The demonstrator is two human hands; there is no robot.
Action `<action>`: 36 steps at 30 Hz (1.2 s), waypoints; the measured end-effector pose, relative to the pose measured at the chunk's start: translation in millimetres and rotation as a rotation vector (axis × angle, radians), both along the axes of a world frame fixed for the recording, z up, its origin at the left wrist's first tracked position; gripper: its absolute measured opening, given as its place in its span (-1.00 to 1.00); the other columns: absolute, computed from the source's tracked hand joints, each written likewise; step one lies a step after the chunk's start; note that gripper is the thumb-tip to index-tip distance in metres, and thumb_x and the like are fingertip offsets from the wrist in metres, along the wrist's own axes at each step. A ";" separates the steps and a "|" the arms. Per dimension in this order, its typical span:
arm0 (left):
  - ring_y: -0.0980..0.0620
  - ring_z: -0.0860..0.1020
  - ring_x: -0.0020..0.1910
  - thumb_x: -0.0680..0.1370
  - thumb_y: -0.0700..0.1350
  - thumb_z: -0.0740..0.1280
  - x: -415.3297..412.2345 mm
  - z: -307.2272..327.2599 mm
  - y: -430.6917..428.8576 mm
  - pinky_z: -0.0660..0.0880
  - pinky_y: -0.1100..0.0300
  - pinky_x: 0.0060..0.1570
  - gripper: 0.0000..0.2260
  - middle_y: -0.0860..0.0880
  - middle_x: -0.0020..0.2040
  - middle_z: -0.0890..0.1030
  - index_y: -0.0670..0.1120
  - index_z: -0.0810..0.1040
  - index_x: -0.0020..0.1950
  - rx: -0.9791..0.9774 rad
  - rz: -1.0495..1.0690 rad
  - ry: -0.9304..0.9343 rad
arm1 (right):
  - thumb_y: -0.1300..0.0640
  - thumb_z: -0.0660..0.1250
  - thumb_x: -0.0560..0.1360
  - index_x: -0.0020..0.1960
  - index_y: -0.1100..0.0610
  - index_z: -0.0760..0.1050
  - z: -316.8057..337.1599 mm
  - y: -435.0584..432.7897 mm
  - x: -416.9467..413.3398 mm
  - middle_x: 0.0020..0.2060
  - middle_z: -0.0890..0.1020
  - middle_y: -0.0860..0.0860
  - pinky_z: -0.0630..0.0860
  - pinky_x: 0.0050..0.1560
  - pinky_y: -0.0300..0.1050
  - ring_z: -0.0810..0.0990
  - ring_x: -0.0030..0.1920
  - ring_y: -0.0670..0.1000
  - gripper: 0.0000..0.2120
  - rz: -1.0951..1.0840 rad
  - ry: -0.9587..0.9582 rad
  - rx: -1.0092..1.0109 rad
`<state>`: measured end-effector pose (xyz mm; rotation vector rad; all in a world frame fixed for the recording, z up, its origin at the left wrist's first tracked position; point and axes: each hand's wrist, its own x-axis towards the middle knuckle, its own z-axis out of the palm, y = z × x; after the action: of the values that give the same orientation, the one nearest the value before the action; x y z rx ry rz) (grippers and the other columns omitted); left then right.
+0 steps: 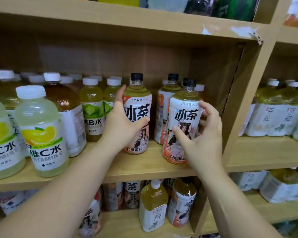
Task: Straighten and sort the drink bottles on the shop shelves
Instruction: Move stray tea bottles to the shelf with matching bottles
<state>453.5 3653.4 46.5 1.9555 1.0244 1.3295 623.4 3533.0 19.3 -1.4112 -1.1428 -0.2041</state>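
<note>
Three black-capped iced tea bottles with white and pink labels stand upright on the middle shelf [138, 167]. My left hand [122, 122] grips the left iced tea bottle [138, 100] from its left side, thumb across the label. My right hand [201, 134] curls round the front right iced tea bottle [184, 109], thumb on the label and fingers at its right side. A third iced tea bottle [163, 107] stands behind, between the two, its label turned sideways.
Left on the same shelf stand vitamin C water bottles [41, 131], a brown tea bottle [65, 103] and lime vitamin B water bottles [92, 109]. A wooden upright [244, 103] divides off shrink-wrapped tea packs [275, 115] at right. More bottles [153, 203] fill the shelf below.
</note>
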 end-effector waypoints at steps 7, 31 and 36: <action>0.29 0.57 0.18 0.36 -0.06 0.64 -4.7 -4.4 -27.6 0.55 0.16 0.23 -0.09 0.26 0.20 0.57 0.28 0.16 0.52 0.080 0.013 -0.065 | 0.09 0.59 0.43 0.47 -0.22 0.20 -3.7 1.2 2.7 0.39 0.34 -0.09 0.36 0.00 -0.66 0.44 0.15 -0.30 -0.21 0.031 -0.018 -0.011; 0.37 0.56 0.16 0.22 0.05 0.64 -110.2 -159.3 -132.6 0.44 0.46 0.12 -0.10 0.35 0.19 0.59 0.50 0.26 0.41 -0.059 -0.053 0.080 | 0.05 0.44 0.55 0.30 0.11 0.59 -81.9 -35.4 -110.0 0.14 0.65 -0.04 0.56 0.17 -0.09 0.59 0.20 -0.08 -0.65 0.475 -0.202 -0.119; 0.35 0.42 0.37 0.31 0.06 0.63 -115.4 -220.9 -120.9 0.39 0.37 0.32 -0.09 0.33 0.40 0.43 0.52 0.15 0.44 -0.119 -0.109 0.173 | 0.05 0.45 0.55 0.22 0.00 0.61 -131.5 -36.9 -113.9 0.09 0.65 -0.14 0.53 0.15 -0.19 0.59 0.16 -0.16 -0.75 0.416 -0.174 -0.279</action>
<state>338.1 3532.5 -174.4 2.0322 1.0360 1.0318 509.6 3496.1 -112.2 -1.3778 -1.6290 0.1363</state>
